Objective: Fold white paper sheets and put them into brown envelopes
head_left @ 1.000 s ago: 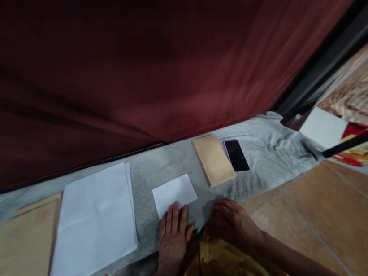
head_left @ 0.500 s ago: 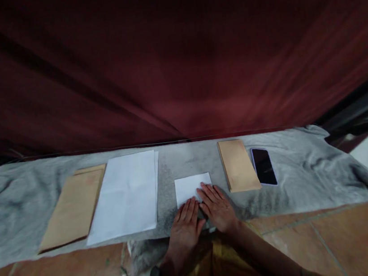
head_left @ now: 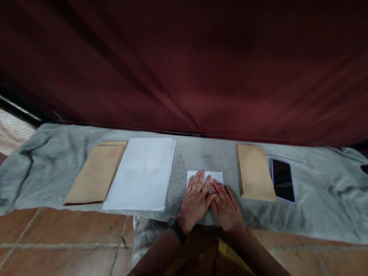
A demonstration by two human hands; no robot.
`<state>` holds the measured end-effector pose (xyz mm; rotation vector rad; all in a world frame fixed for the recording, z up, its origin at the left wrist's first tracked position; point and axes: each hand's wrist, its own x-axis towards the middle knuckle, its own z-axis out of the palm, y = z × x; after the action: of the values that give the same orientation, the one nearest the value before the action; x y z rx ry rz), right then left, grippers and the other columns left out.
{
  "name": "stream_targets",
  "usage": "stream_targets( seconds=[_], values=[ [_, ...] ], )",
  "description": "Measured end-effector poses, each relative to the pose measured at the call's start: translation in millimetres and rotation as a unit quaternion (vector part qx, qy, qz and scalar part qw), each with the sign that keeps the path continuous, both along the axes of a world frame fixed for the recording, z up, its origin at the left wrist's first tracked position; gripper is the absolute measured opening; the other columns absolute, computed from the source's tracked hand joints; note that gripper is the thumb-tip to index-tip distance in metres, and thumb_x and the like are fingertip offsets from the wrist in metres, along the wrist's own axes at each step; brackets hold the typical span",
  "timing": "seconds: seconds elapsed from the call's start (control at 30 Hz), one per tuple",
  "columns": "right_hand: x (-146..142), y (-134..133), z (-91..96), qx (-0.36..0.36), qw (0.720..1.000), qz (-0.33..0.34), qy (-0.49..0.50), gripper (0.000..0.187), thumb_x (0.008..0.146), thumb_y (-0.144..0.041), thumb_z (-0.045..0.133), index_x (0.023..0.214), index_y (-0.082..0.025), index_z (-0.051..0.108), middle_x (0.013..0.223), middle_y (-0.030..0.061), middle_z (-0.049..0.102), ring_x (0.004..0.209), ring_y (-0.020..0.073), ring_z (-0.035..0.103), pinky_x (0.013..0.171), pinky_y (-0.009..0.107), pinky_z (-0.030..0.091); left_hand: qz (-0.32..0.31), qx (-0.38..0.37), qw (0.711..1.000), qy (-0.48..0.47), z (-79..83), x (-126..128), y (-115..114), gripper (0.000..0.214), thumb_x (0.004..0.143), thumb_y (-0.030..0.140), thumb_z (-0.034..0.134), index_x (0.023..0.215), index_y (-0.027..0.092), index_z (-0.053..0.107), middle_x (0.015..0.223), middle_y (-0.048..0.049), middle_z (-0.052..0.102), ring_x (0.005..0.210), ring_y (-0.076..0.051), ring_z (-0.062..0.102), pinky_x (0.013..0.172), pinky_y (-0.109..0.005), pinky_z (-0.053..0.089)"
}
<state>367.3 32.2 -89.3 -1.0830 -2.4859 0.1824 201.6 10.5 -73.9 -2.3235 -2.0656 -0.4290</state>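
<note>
A small white folded sheet of paper lies on the grey cloth, its lower part hidden under my hands. My left hand rests flat on it, fingers stretched forward. Beside it, touching or nearly so, my right hand also lies flat with its fingertips on the paper. Left of them is a stack of large white sheets with a faint crease. On the right lies a stack of narrow brown envelopes or folded brown paper.
A wider brown paper stack lies at the left. A dark-screened phone is at the right. Everything rests on a grey cloth over a long narrow surface. Dark red fabric hangs behind; tiled floor is in front.
My view has tilted and shifted, so the whole surface slants down to the right. My left hand has slid forward over the paper, covering more of it. Both hands stay flat.
</note>
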Motion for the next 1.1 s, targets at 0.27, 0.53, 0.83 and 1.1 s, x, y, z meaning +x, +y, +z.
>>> stream_targets(
  seconds=[0.27,0.53,0.83,1.1],
  values=[
    [9.4,29.2,-1.6,-0.039,0.999,0.031,0.015,0.051,0.106,-0.024,0.031,0.155,-0.016,0.039,0.158,0.0138,0.045,0.146,0.0247,0.041,0.118,0.052,0.035,0.016,-0.007,1.0,-0.008,-0.9,5.9,-1.9,0.058,0.103,0.04,0.042,0.157,0.019,0.034,0.166,-0.0141,0.03,0.154,-0.027,0.026,0.125,-0.048,0.022],
    [-1.5,43.6,-4.0,0.028,0.998,0.008,-0.058,0.053,0.107,-0.026,0.03,0.158,-0.012,0.033,0.161,0.0178,0.038,0.15,0.0288,0.034,0.119,0.055,0.029,0.028,-0.008,1.0,-0.001,-2.3,11.6,-1.5,0.058,0.102,0.037,0.042,0.157,0.02,0.035,0.164,-0.0123,0.035,0.153,-0.027,0.03,0.125,-0.052,0.021],
    [-5.2,50.7,-1.8,0.041,0.997,-0.009,-0.061,0.052,0.108,-0.026,0.029,0.157,-0.009,0.034,0.161,0.0194,0.037,0.151,0.0287,0.03,0.119,0.054,0.028,0.024,-0.016,1.0,0.005,-2.7,13.0,0.5,0.059,0.102,0.037,0.04,0.156,0.014,0.035,0.164,-0.0152,0.036,0.153,-0.028,0.029,0.125,-0.052,0.02],
    [-5.0,29.6,-4.0,0.028,0.996,-0.042,-0.074,0.054,0.107,-0.024,0.031,0.159,-0.01,0.03,0.162,0.0173,0.036,0.152,0.0278,0.028,0.121,0.054,0.026,0.009,-0.033,0.999,0.021,-5.6,13.5,2.5,0.058,0.101,0.032,0.038,0.155,0.01,0.035,0.164,-0.0175,0.034,0.154,-0.029,0.027,0.125,-0.053,0.021]
  ],
)
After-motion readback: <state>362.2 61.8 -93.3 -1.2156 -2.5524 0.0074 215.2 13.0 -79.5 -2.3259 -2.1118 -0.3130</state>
